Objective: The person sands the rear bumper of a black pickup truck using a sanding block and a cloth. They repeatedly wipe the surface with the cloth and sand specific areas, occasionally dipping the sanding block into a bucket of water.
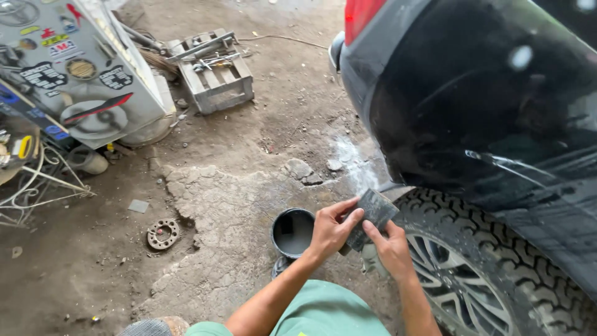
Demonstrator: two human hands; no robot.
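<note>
Both my left hand [329, 229] and right hand [392, 249] grip the grey sanding sheet [372, 214] over the water bucket [291, 233]; the wet black car panel [497, 124] looks partly sanded.

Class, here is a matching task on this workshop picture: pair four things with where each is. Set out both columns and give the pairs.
Things:
1. grey sheet
2. black tub
3. wooden pallet
4. metal ring

Places:
A. on the ground at left, apart from the hands
B. held between the left hand and right hand
C. far back, with tools on top
D. on the ground just left of the left hand

Pairs: 1-B, 2-D, 3-C, 4-A
</note>
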